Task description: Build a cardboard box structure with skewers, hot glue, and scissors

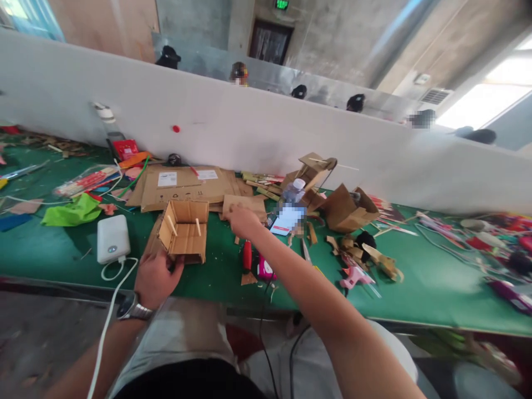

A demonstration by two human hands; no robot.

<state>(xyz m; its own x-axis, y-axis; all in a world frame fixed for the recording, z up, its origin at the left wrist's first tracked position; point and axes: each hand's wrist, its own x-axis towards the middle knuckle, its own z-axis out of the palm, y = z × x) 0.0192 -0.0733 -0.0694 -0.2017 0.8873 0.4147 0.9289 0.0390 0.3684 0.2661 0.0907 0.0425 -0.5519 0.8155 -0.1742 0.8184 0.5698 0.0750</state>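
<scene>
My left hand [155, 280] grips the lower front edge of a small open cardboard box [187, 230], with the thumb at its front. Two short pale sticks stand up inside the box. My right hand [244, 223] is stretched forward, its bent fingers at the near left corner of a flat cardboard piece [253, 206]. The fingertips are small in view, but they appear closed on that corner. Near my right forearm lie a red-handled tool [247, 256] and a pink-and-white device [265, 268], partly hidden by the arm.
A white power bank [113, 239] with a cable sits at left. Behind are flattened cardboard [187, 191], a bottle [294, 190] and a lit phone [286, 219]. A brown cardboard box [349, 208] and a pink glue gun [355, 276] lie right. A white partition [249, 122] runs behind the green table.
</scene>
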